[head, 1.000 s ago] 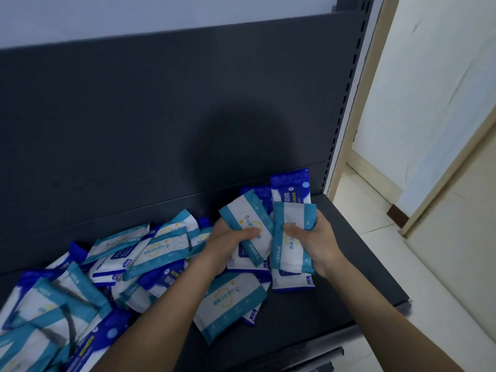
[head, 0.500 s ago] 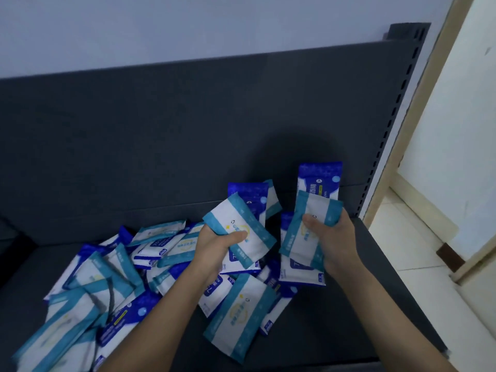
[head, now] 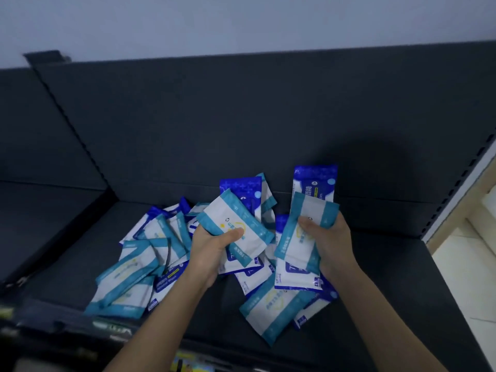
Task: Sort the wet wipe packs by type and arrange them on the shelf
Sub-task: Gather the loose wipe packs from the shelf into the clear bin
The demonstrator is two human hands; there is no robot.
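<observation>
A loose heap of wet wipe packs (head: 139, 272) lies on the dark shelf (head: 389, 277). Some packs are teal and white, others dark blue and white. My left hand (head: 212, 251) grips a teal-and-white pack (head: 236, 221) above the middle of the heap. My right hand (head: 330, 237) grips another teal-and-white pack (head: 303, 232), held upright. Two dark blue packs (head: 315, 181) lean against the shelf's back panel behind my hands. Another teal pack (head: 273, 304) lies flat near the front.
The shelf's dark back panel (head: 241, 116) rises behind the heap. A perforated upright (head: 461, 183) closes the right end, with pale floor tiles (head: 467, 277) beyond. A second shelf bay (head: 40, 210) lies to the left. The front edge (head: 80, 328) carries labels.
The view has swung left, so the heap and my hands now sit further right. Both hands keep their teal packs and stay at nearly the same height above the heap.
</observation>
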